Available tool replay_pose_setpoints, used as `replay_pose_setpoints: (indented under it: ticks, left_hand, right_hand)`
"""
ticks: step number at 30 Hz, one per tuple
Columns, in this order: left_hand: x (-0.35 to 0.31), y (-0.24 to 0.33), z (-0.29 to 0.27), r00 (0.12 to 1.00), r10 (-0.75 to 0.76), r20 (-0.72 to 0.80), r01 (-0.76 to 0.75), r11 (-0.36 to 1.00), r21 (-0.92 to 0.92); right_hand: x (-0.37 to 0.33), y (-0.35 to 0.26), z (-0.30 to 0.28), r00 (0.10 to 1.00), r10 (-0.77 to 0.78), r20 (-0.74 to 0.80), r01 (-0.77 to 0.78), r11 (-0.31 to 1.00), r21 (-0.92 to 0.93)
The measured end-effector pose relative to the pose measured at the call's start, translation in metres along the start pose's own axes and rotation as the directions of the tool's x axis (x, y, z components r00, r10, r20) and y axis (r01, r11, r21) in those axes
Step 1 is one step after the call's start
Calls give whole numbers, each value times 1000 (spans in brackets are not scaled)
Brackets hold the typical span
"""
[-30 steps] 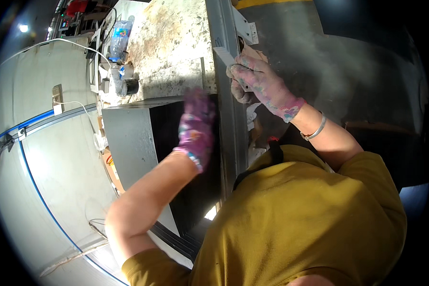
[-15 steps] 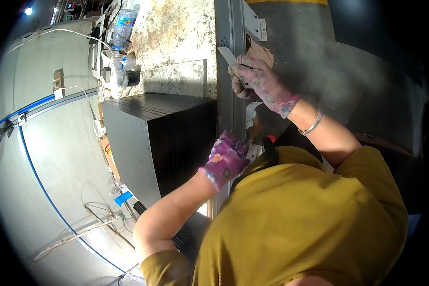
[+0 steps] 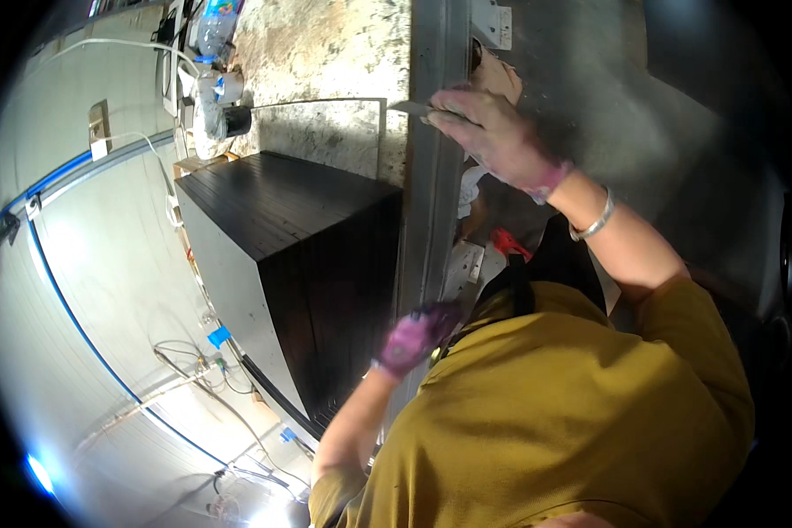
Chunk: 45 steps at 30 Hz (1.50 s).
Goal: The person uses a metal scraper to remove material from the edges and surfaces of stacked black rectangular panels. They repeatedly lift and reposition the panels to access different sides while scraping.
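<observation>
No readable words or numbers, colourful printed label (image 3: 224, 7) on clear plastic bottle (image 3: 213, 37), beyond far left corner of the dark block (image 3: 330, 282), label clipped at picture's top edge.

A white cable (image 3: 114, 42) runs near a clear plastic bottle (image 3: 216, 35)

Pale wall (image 3: 88, 290), dark grey floor (image 3: 581, 88)

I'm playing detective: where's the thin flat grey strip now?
The thin flat grey strip is at the upper centre of the head view, poking left from the pink-gloved right hand, over the long grey metal beam.
</observation>
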State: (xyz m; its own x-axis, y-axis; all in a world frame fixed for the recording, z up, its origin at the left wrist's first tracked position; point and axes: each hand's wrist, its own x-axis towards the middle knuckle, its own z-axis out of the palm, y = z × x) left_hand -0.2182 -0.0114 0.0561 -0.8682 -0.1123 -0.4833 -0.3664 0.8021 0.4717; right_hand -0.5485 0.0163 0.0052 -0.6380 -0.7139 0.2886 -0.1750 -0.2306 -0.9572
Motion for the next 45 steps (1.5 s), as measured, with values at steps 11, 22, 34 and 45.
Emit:
replay_pose_setpoints:
  ticks: [11,22,34,45]
  left_hand:
    - [-209,-16,88,41,-988,-150,512,150,-846]
    - [-248,-237,15,-23,-721,-693,519,584,-625]
    - [-249,-416,-93,3,-791,-612,379,567,-731]
    - [-217,-433,-102,13,-770,-638,326,607,-725]
  right_hand:
    - [199,75,61,950,25,311,270,429,-862]
    - [51,59,31,941,255,224,-280,956,89]
    - [-167,-63,180,754,560,343,-238,720,-652]
    - [-153,-60,201,759,565,325,-219,691,-689]
